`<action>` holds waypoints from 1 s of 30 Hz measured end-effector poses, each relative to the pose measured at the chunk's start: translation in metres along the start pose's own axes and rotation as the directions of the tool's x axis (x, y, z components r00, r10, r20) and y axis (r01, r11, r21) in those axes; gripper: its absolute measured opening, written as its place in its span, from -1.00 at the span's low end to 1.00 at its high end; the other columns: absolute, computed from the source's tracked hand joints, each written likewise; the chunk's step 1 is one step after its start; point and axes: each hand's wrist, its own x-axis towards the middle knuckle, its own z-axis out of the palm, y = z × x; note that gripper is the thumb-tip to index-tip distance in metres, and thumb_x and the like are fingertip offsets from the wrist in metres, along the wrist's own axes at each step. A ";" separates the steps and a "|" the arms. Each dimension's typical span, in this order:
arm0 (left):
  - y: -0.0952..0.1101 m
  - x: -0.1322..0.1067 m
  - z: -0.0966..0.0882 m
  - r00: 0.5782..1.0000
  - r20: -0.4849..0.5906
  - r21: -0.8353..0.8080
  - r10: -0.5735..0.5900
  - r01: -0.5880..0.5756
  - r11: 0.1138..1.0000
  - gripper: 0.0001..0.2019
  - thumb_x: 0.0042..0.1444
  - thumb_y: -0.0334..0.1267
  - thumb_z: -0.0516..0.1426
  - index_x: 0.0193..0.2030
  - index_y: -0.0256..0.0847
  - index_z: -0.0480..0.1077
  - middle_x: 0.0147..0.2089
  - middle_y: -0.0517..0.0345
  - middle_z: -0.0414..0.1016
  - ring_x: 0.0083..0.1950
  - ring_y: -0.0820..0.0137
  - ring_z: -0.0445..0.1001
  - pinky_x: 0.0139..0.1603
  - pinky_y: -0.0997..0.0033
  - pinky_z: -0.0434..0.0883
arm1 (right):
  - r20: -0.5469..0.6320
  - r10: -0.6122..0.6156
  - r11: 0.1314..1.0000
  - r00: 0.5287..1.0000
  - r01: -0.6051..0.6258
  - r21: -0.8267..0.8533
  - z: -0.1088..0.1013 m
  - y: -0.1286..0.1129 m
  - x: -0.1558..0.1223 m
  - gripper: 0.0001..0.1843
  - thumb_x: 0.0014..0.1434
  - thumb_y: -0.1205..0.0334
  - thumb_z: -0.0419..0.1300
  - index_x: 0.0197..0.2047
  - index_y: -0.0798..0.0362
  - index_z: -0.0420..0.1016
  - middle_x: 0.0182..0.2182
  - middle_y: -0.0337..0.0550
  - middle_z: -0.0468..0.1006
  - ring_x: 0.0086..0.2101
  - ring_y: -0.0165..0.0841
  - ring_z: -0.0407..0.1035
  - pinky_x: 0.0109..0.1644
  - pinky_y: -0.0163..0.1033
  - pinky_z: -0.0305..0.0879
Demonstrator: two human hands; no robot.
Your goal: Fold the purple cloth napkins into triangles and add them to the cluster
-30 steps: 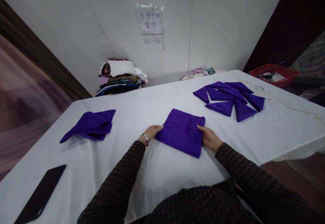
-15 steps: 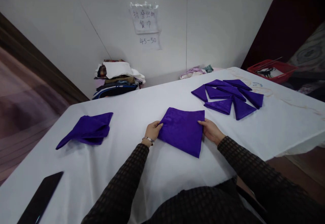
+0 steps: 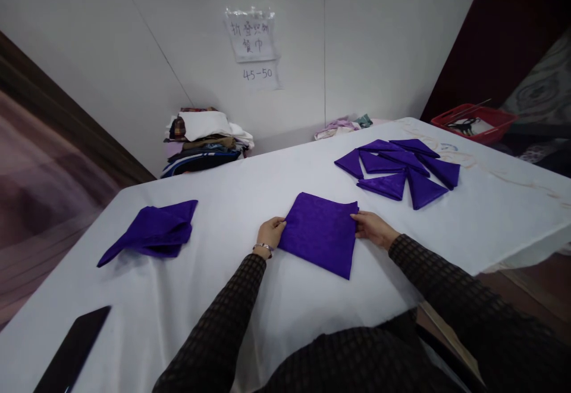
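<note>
A purple cloth napkin point(image 3: 319, 235), folded to a rough square, lies in front of me on the white-covered table point(image 3: 214, 298). My left hand point(image 3: 271, 232) pinches its left edge between thumb and fingers. At the opposite side, my right hand point(image 3: 372, 228) grips the right edge near the upper corner. Beyond it to the right sit several purple napkins folded into triangles point(image 3: 397, 170), some overlapping. Another purple napkin point(image 3: 154, 229) lies loosely crumpled to the left.
A dark flat object point(image 3: 74, 348) rests at the table's near left. Behind the table are a pile of folded clothes point(image 3: 205, 140), some pale cloths point(image 3: 339, 128) and a red basket point(image 3: 475, 122). Handwritten paper signs point(image 3: 253, 48) hang on the wall.
Both hands keep hold of the napkin, which now lies flatter with its upper edge slightly lower. My view has shifted slightly.
</note>
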 end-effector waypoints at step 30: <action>0.026 -0.021 -0.001 0.928 0.024 0.442 0.372 -0.343 0.828 -0.62 0.18 -0.17 0.01 0.10 -0.26 0.32 0.10 -0.09 0.41 0.10 0.22 0.38 0.13 0.21 0.27 | 0.150 -0.341 0.471 0.928 0.306 -0.827 0.004 -0.024 -0.015 -0.76 0.14 0.14 0.17 -0.50 0.07 0.39 -0.69 -0.25 0.44 -0.67 -0.44 0.31 -0.54 -0.36 0.21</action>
